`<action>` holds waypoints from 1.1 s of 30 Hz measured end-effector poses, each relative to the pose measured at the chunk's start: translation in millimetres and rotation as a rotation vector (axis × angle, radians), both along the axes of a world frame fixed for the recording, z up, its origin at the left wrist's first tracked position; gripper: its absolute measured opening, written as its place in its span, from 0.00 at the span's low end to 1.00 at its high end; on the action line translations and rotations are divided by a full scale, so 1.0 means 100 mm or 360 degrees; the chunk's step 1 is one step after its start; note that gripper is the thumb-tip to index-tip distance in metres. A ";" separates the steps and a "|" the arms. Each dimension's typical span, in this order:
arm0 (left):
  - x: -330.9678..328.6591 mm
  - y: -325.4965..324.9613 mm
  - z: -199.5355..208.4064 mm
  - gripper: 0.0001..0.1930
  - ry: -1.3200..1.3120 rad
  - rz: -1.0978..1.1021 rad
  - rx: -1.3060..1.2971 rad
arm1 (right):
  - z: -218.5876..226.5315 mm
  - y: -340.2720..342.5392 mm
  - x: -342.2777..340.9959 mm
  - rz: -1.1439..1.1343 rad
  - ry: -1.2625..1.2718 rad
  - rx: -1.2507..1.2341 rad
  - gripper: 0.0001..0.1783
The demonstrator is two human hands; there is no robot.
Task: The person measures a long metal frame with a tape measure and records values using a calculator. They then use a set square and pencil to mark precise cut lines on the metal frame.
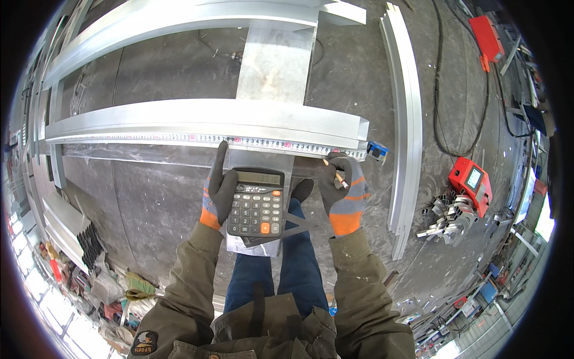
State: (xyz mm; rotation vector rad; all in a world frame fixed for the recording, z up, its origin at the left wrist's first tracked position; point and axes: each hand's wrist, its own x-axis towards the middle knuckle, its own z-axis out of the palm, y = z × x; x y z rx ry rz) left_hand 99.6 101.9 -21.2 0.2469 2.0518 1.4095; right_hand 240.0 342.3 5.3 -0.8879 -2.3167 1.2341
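Note:
My left hand (220, 194), in a grey and orange work glove, grips the left edge of a black calculator (256, 214). Its index finger stretches up to the tape measure blade (263, 143). That blade lies along the near edge of a long silver metal profile (203, 113), and its blue case (377, 151) sits at the right end. A grey set square (297, 224) and a white sheet (257, 248) show from under the calculator. Between the gloved fingers of my right hand (347, 191) is a pencil (341, 179), close below the blade near the profile's right end.
A flat metal crosspiece (272, 66) joins the near profile to a far profile (179, 21). Another profile (402, 125) lies lengthwise at the right. Beyond it are a red machine with a screen (471, 184), cut metal pieces (451, 215), black cable (438, 90) and a red box (486, 39).

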 end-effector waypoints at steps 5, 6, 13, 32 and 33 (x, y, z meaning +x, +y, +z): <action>-0.04 0.02 0.10 0.37 -0.0244 0.0102 -0.0061 | 0.21 -0.19 0.38 0.0026 -0.0086 0.0151 0.10; -0.04 0.03 0.14 0.37 -0.0196 0.0060 -0.0024 | 0.24 -0.24 0.50 0.0002 -0.0106 0.0127 0.12; -0.20 0.17 0.48 0.21 -0.0216 0.0217 0.0145 | 0.19 -0.04 1.23 -0.0550 -0.0230 -0.0467 0.18; -2.13 1.65 -0.82 0.16 -0.0237 0.0500 0.0272 | -1.02 1.86 0.57 0.0656 -0.0846 -0.0058 0.44; -2.15 1.66 -0.92 0.17 -0.0182 0.0571 0.0358 | -1.07 1.86 0.57 0.0648 -0.0844 -0.0076 0.42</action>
